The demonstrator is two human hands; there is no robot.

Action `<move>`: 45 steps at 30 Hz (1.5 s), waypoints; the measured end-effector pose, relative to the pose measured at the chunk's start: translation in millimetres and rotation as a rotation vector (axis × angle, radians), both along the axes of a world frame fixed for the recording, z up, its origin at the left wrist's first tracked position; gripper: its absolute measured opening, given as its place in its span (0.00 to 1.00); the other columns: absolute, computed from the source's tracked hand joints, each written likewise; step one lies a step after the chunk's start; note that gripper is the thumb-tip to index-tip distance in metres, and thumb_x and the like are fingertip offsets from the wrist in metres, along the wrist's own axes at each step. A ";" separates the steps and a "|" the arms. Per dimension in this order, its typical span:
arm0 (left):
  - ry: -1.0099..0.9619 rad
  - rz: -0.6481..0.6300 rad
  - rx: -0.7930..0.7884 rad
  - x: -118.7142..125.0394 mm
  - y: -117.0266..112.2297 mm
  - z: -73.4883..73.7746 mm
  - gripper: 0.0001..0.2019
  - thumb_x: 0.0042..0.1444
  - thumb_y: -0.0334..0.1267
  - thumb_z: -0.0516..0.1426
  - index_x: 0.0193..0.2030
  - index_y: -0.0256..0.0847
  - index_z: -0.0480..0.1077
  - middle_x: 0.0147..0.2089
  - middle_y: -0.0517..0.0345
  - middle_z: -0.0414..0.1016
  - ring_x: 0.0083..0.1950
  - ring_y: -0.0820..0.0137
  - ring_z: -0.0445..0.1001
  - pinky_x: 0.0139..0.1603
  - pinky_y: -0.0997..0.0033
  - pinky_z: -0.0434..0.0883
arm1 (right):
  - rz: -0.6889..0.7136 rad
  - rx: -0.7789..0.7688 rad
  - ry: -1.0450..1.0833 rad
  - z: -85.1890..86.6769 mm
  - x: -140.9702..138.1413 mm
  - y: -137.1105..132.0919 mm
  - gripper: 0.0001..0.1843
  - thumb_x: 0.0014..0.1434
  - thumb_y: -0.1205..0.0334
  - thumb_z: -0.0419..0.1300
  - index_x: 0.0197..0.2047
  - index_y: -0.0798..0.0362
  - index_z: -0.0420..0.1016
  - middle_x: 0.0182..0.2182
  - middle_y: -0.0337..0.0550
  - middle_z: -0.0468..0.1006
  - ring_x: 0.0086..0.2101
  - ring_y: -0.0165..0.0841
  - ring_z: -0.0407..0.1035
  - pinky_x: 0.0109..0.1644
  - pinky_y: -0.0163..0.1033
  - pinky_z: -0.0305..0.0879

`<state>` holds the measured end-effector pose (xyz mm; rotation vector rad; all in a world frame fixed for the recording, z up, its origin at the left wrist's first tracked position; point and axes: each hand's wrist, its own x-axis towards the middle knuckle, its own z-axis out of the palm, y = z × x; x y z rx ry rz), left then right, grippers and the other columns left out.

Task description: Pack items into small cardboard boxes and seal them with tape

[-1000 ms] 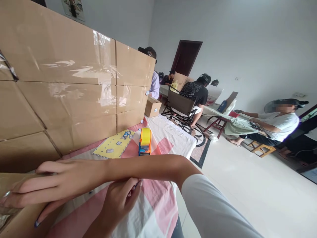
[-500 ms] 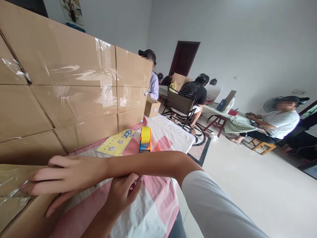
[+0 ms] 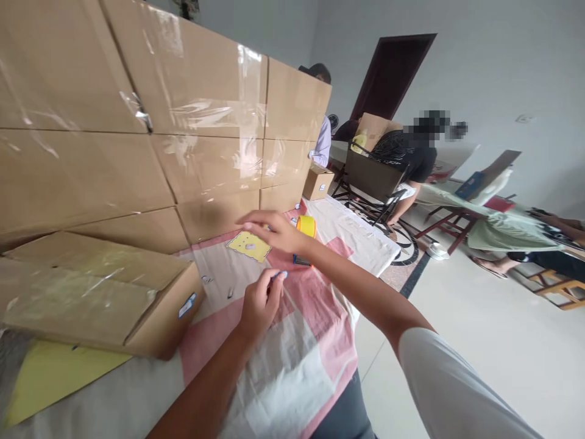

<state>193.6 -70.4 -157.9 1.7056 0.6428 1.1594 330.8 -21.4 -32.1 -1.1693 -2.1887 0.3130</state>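
My left hand (image 3: pixel 261 302) is closed in a pinch above the cloth, with a small bluish bit at its fingertips, too little to name. Beyond it, my right hand (image 3: pixel 276 235) hangs over the table with its fingers stretched out and nothing visible in them. Partly behind the right wrist stands a tape dispenser (image 3: pixel 306 225) with a yellow roll. A taped cardboard box (image 3: pixel 105 283) with a blue-and-white label (image 3: pixel 187 305) on its end lies at the left. Its near edge overlaps a yellow sheet (image 3: pixel 59 372).
A wall of taped cartons (image 3: pixel 210 152) lines the table's far left side. Pink-and-white cloth (image 3: pixel 292 378) covers the table. A small carton (image 3: pixel 317 183) sits at the far corner. Other people sit beyond, one in a dark folding chair (image 3: pixel 372 177).
My right hand has left the box at the left and moved right, toward the tape dispenser. The view has swung left, showing more of the box. My left hand stays pinched.
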 end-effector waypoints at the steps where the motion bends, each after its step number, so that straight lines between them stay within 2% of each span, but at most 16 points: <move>1: -0.028 0.040 -0.086 0.8 4.5 -1.9 0.13 0.68 0.47 0.54 0.37 0.42 0.70 0.25 0.63 0.69 0.24 0.75 0.65 0.29 0.74 0.63 | -0.065 -0.096 0.041 -4.9 12.5 -4.6 0.18 0.76 0.58 0.50 0.50 0.56 0.80 0.44 0.47 0.82 0.45 0.32 0.75 0.49 0.35 0.68; 3: -0.073 0.106 -0.172 2.7 13.9 -6.2 0.15 0.69 0.50 0.52 0.38 0.42 0.68 0.28 0.62 0.70 0.25 0.75 0.64 0.28 0.75 0.63 | -0.089 -0.240 0.065 -16.3 29.9 -17.0 0.14 0.73 0.59 0.56 0.41 0.55 0.81 0.35 0.44 0.81 0.36 0.31 0.72 0.41 0.35 0.66; 5: -0.104 0.138 -0.221 4.7 20.9 -9.3 0.16 0.70 0.52 0.50 0.42 0.42 0.68 0.29 0.61 0.70 0.25 0.75 0.64 0.27 0.75 0.62 | -0.066 -0.326 0.066 -27.7 36.6 -30.5 0.09 0.69 0.60 0.62 0.40 0.54 0.81 0.34 0.44 0.80 0.32 0.30 0.69 0.38 0.35 0.64; 8: -0.139 0.122 -0.277 6.8 23.7 -10.3 0.17 0.70 0.53 0.49 0.49 0.42 0.69 0.30 0.61 0.70 0.25 0.75 0.64 0.27 0.76 0.64 | -0.132 -0.333 0.072 -42.4 32.6 -41.9 0.06 0.67 0.61 0.63 0.44 0.53 0.81 0.35 0.44 0.80 0.31 0.30 0.69 0.38 0.36 0.64; 10: -0.145 0.097 -0.293 7.2 21.9 -9.5 0.17 0.70 0.52 0.50 0.51 0.42 0.69 0.30 0.61 0.71 0.24 0.76 0.64 0.26 0.76 0.64 | -0.185 -0.298 0.084 -48.9 26.9 -41.0 0.05 0.67 0.64 0.62 0.45 0.53 0.79 0.32 0.43 0.79 0.30 0.29 0.68 0.37 0.36 0.63; 13: -0.152 0.094 -0.305 7.1 19.5 -8.6 0.17 0.70 0.52 0.50 0.52 0.41 0.68 0.31 0.61 0.71 0.24 0.77 0.62 0.26 0.76 0.63 | -0.192 -0.305 0.123 -51.8 21.4 -32.1 0.04 0.66 0.68 0.60 0.41 0.54 0.77 0.27 0.38 0.75 0.28 0.28 0.67 0.35 0.35 0.62; 16: -0.160 0.124 -0.310 7.1 20.0 -8.2 0.19 0.69 0.52 0.50 0.57 0.42 0.66 0.33 0.61 0.71 0.23 0.77 0.62 0.25 0.76 0.63 | -0.186 -0.341 0.175 -49.3 20.5 -23.0 0.05 0.65 0.70 0.59 0.38 0.55 0.76 0.28 0.38 0.75 0.28 0.28 0.66 0.35 0.34 0.61; 20: -0.178 0.160 -0.310 7.3 22.2 -7.6 0.21 0.69 0.52 0.51 0.60 0.41 0.64 0.34 0.61 0.72 0.23 0.77 0.63 0.26 0.75 0.66 | -0.130 -0.437 0.246 -49.1 21.2 -20.2 0.05 0.66 0.64 0.61 0.37 0.56 0.75 0.30 0.39 0.76 0.31 0.29 0.69 0.36 0.34 0.63; 23: -0.199 0.169 -0.331 7.4 22.7 -8.5 0.20 0.67 0.50 0.52 0.60 0.40 0.63 0.34 0.60 0.73 0.23 0.77 0.63 0.26 0.76 0.66 | -0.123 -0.488 0.221 -51.7 20.5 -19.6 0.08 0.66 0.62 0.62 0.35 0.55 0.74 0.28 0.38 0.76 0.30 0.29 0.69 0.35 0.33 0.63; 25: -0.206 0.171 -0.341 7.6 23.3 -9.8 0.20 0.66 0.48 0.53 0.60 0.41 0.62 0.34 0.60 0.73 0.24 0.76 0.63 0.26 0.76 0.66 | -0.202 -0.471 0.183 -51.9 20.6 -12.9 0.08 0.67 0.62 0.61 0.35 0.55 0.72 0.27 0.36 0.75 0.30 0.28 0.68 0.35 0.32 0.62; 29: -0.181 0.151 -0.318 7.7 24.9 -10.0 0.20 0.65 0.46 0.54 0.61 0.43 0.62 0.35 0.60 0.73 0.24 0.76 0.63 0.25 0.76 0.65 | -0.478 -0.443 0.035 -49.3 24.2 19.9 0.13 0.72 0.61 0.54 0.35 0.54 0.73 0.31 0.37 0.79 0.32 0.25 0.70 0.36 0.29 0.63; 31: -0.156 0.147 -0.309 7.2 24.7 -8.5 0.20 0.64 0.46 0.54 0.60 0.43 0.63 0.35 0.60 0.73 0.24 0.76 0.63 0.24 0.75 0.65 | -0.557 -0.491 -0.030 -51.1 25.1 40.3 0.14 0.71 0.62 0.55 0.33 0.55 0.75 0.33 0.40 0.81 0.34 0.27 0.72 0.36 0.29 0.64; 34: -0.132 0.155 -0.311 6.6 23.3 -7.2 0.20 0.64 0.47 0.55 0.60 0.43 0.64 0.35 0.60 0.72 0.25 0.75 0.63 0.24 0.75 0.65 | -0.658 -0.557 -0.126 -60.5 22.6 66.0 0.08 0.65 0.63 0.61 0.36 0.58 0.79 0.38 0.50 0.83 0.38 0.36 0.77 0.36 0.34 0.67; 38: -0.128 0.154 -0.316 6.8 21.9 -9.1 0.21 0.65 0.49 0.55 0.61 0.44 0.64 0.36 0.60 0.72 0.25 0.75 0.62 0.24 0.75 0.63 | -0.704 -0.588 -0.235 -74.7 16.0 85.5 0.13 0.66 0.60 0.61 0.47 0.60 0.81 0.49 0.56 0.82 0.46 0.43 0.78 0.44 0.39 0.72; 42: -0.092 0.178 -0.301 7.0 22.4 -10.6 0.20 0.65 0.50 0.54 0.59 0.44 0.65 0.35 0.60 0.72 0.27 0.73 0.64 0.27 0.74 0.64 | -0.713 -0.591 -0.349 -80.8 10.1 92.4 0.17 0.70 0.55 0.61 0.55 0.59 0.77 0.53 0.54 0.80 0.50 0.42 0.76 0.53 0.47 0.75; 45: -0.072 0.180 -0.288 5.7 23.0 -11.5 0.18 0.66 0.49 0.54 0.58 0.45 0.66 0.35 0.60 0.72 0.31 0.72 0.67 0.30 0.75 0.66 | -0.741 -0.550 -0.431 -81.2 5.5 92.9 0.17 0.70 0.54 0.62 0.56 0.57 0.76 0.53 0.50 0.78 0.51 0.41 0.75 0.55 0.52 0.75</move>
